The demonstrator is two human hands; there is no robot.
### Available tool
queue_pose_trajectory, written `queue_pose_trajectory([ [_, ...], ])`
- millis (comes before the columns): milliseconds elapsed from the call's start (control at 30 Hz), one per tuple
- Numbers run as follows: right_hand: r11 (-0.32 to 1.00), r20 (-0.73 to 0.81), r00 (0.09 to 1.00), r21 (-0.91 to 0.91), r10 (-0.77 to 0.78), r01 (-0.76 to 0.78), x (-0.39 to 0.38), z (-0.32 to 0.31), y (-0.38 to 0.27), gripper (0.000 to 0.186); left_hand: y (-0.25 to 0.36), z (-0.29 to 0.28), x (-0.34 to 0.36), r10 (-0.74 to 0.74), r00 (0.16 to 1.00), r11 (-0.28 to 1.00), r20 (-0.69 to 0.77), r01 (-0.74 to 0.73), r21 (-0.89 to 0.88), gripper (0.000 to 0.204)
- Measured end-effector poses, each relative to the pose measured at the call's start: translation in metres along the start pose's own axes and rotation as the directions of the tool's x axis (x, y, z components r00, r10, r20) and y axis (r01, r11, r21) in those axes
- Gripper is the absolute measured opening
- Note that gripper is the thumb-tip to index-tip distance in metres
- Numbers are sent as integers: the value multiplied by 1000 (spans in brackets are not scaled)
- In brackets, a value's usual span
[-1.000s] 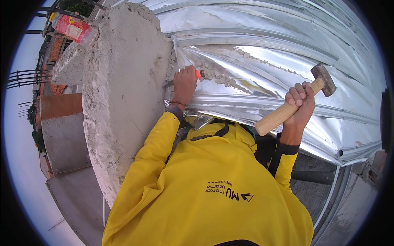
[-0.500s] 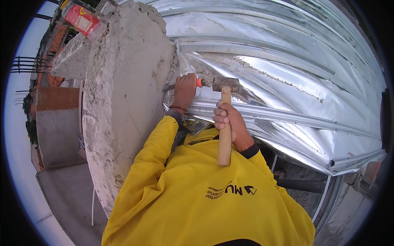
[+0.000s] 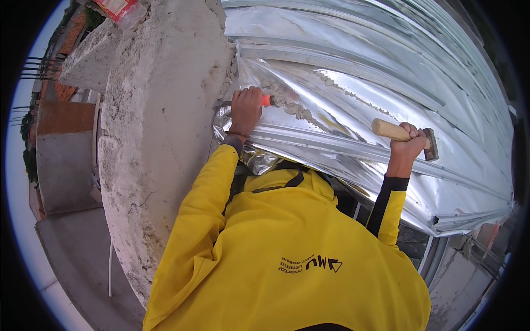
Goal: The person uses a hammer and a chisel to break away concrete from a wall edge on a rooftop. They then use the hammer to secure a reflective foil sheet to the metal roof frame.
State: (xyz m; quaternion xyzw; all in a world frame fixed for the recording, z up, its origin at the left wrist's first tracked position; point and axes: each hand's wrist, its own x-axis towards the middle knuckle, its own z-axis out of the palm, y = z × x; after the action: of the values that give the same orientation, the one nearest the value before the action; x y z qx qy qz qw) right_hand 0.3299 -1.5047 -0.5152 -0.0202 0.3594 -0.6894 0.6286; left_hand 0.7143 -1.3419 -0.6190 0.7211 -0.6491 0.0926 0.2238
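My left hand (image 3: 246,111) is wrapped round a chisel (image 3: 267,100) with an orange-red grip. The grip's end sticks out on the right of my fist; its metal shaft runs left to the base of the rough concrete wall (image 3: 171,110), where the tip is hard to make out. Out to the right, my right hand (image 3: 407,145) grips a hammer (image 3: 390,129) close to its dark, blocky head. The pale wooden handle points left, well apart from the chisel. Grey mortar crumbs (image 3: 298,110) lie on the silver foil sheet (image 3: 353,83) beside the chisel.
Metal battens (image 3: 342,146) cross the foil-covered roof. A clear plastic container with a red label (image 3: 122,10) rests on the wall top at upper left. Beyond the wall, a lower grey roof (image 3: 83,259) and rebar rods (image 3: 30,69) show.
My right hand has swung the hammer away to the right, from beside the chisel's end. My left hand keeps its hold on the chisel. The whole view has shifted slightly.
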Motion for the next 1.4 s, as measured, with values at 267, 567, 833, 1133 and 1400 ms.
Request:
queue_pose_trajectory([
  [267, 325, 36, 349, -464, 936, -824, -185, 23, 153, 11, -3, -6, 2, 11, 1000, 1000, 17, -11, -2, 20],
  [567, 894, 346, 848, 53, 401, -444, -53, 27, -10, 25, -3, -4, 3, -26, 999, 1000, 31, 27, -15, 24],
  [833, 987, 36, 991, -101, 127, -123, -86, 24, 81, 28, -3, 2, 1, 3, 1000, 1000, 0, -3, -17, 20],
  [1133, 582, 265, 555, -31, 789, -812, -130, -14, 87, 15, -7, -7, 2, -7, 993, 999, 115, 2, 38, 24],
  [1400, 990, 120, 983, 65, -136, 129, 20, -34, -131, 31, 6, 2, 3, -95, 981, 989, 171, 73, 132, 28],
])
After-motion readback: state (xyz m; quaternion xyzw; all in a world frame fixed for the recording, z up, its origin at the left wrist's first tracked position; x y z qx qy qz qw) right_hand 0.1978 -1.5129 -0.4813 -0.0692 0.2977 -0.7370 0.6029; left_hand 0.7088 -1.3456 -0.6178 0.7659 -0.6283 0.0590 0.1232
